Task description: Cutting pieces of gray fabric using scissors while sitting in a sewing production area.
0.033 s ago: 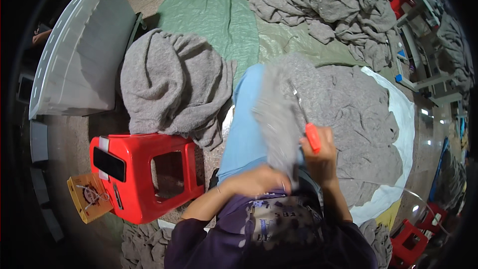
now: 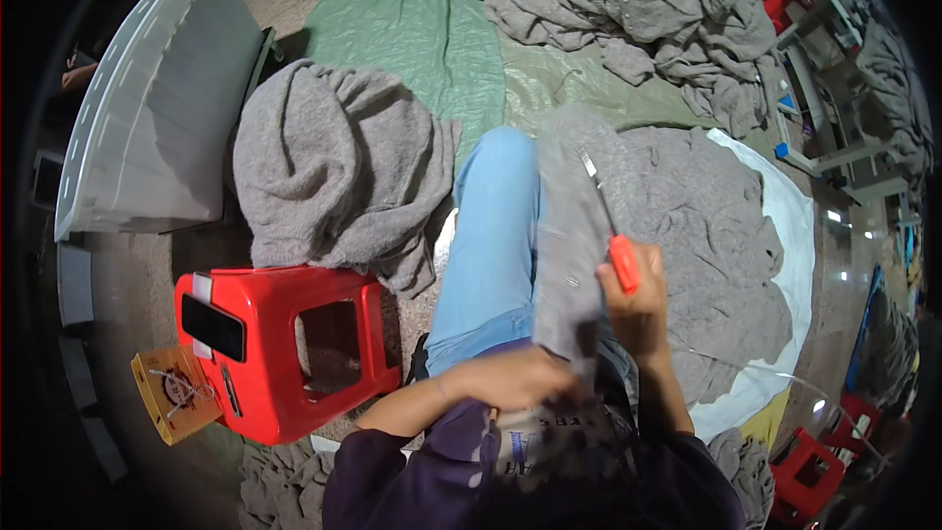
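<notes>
In my right hand (image 2: 636, 302) is a tool with a red handle (image 2: 622, 263). Its thin dark metal shaft ends in a flat, bright tip (image 2: 587, 161), which points away from me and lies over grey knit cloth. My left hand (image 2: 525, 378) is near my waist, fingers bent, smeared by motion, and closed on the near end of a grey knitted piece (image 2: 574, 265). This piece stretches away along my right thigh, beside my light-blue trouser leg (image 2: 494, 226), and is partly blurred. Small light marks show on it.
A red plastic stool (image 2: 275, 363) at left bears a phone (image 2: 214, 327); an orange box (image 2: 177, 395) is beside it. Grey knits form a heap (image 2: 334, 157) behind the stool, a spread pile (image 2: 716, 245) at right and a far heap (image 2: 638, 0). A white bin (image 2: 147, 128) stands far left.
The grey knitted piece has swung rightward and lies straighter along my thigh. My left hand has shifted slightly right. The tool in my right hand has barely moved.
</notes>
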Demonstrator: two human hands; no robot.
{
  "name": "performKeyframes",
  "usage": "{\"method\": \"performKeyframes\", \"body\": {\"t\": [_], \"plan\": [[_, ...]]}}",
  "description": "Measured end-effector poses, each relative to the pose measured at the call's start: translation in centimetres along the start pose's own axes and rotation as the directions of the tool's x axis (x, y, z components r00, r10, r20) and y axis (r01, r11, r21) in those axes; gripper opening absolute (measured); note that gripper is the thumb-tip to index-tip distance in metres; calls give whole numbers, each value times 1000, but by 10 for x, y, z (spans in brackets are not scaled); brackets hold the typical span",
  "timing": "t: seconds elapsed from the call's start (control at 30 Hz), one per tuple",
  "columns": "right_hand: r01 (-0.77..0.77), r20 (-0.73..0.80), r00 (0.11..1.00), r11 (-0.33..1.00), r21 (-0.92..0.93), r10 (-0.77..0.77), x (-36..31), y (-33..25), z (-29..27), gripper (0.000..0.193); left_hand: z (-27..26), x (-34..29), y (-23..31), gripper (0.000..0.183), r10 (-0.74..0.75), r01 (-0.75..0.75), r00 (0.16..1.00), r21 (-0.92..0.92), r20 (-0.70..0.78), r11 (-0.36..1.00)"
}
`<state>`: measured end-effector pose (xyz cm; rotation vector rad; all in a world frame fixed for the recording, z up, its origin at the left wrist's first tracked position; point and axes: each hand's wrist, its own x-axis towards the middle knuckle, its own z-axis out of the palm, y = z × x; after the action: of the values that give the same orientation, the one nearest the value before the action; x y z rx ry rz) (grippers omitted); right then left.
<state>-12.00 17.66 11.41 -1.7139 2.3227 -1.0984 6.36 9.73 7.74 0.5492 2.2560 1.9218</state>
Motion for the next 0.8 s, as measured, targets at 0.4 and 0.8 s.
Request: {"method": "performKeyframes", "body": {"t": [0.4, 0.8], "plan": [[-353, -126, 920, 925, 141, 371, 46, 88, 45, 56, -15, 55, -4, 35, -23, 101, 969, 306, -248, 947], [-762, -16, 616, 600, 244, 788, 7, 132, 65, 54, -86, 54, -65, 13, -218, 431, 444, -7, -869, 902]]}}
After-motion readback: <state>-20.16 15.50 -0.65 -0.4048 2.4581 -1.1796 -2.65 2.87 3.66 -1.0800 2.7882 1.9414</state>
